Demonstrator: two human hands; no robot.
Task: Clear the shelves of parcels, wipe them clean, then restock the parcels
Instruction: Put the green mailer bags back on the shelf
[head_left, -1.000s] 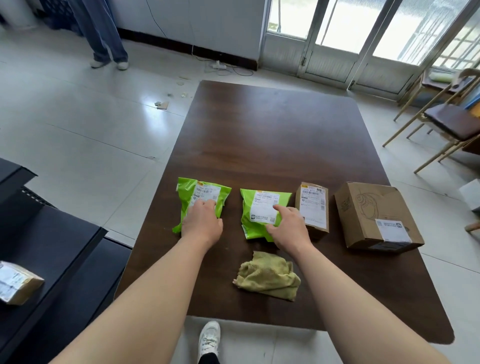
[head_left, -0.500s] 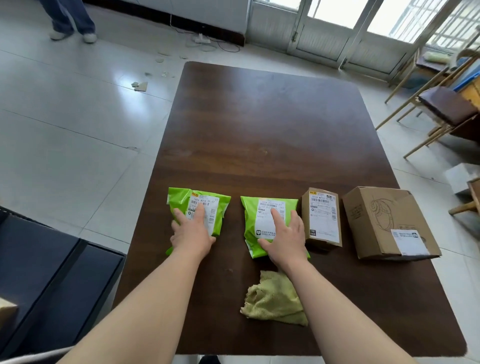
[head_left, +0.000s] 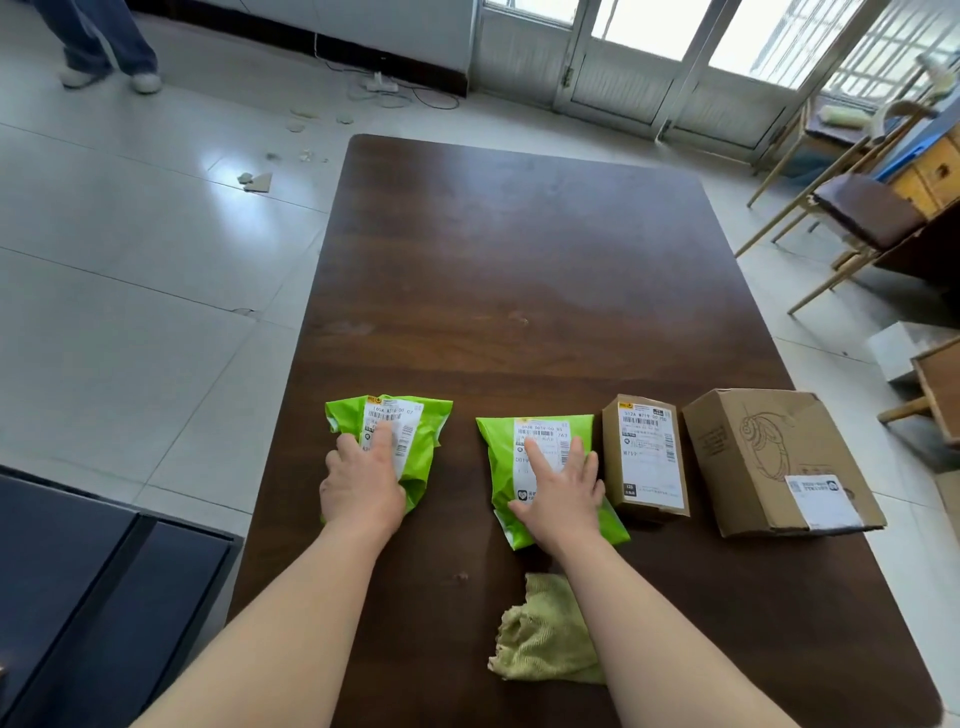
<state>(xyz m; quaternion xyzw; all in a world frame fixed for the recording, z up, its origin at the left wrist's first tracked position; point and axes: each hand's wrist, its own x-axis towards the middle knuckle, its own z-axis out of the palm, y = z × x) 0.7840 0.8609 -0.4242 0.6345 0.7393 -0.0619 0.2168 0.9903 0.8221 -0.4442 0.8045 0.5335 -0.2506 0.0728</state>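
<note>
Head: left hand flat on left mailer, near table left edge.

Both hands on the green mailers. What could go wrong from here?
1. The large brown cardboard box sits at the right edge of the dark wooden table; a sideways nudge may tip it off.
2. The right hand on the right green plastic mailer is beside the small brown cardboard box; lifting could bump it.
3. The yellow-green cloth lies under the right forearm and may get dragged.
</note>
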